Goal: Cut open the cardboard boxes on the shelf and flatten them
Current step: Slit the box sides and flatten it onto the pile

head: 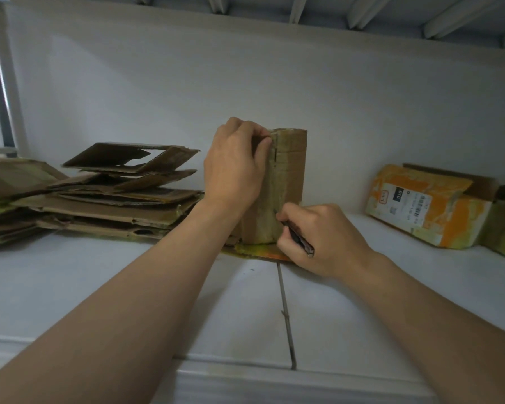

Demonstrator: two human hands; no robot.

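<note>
Two bare arms reach up over the white shelf (99, 287), which has a thin dark line running across it. The right hand (324, 240) has its fingers curled tight around a dark box cutter (299, 239), and the tip is right at the low front of a tall cardboard box (289, 176). The box stands upright in the middle of the shelf on a flat yellow and orange bit of card (260, 253). The left hand (233, 167) grips the box's top left edge, fingers bent over it. To the left lies a pile of flattened cardboard (114, 205). To the right, well apart, lies an orange taped parcel (426, 205) with a label. Behind it all is a white wall (187, 83)
</note>
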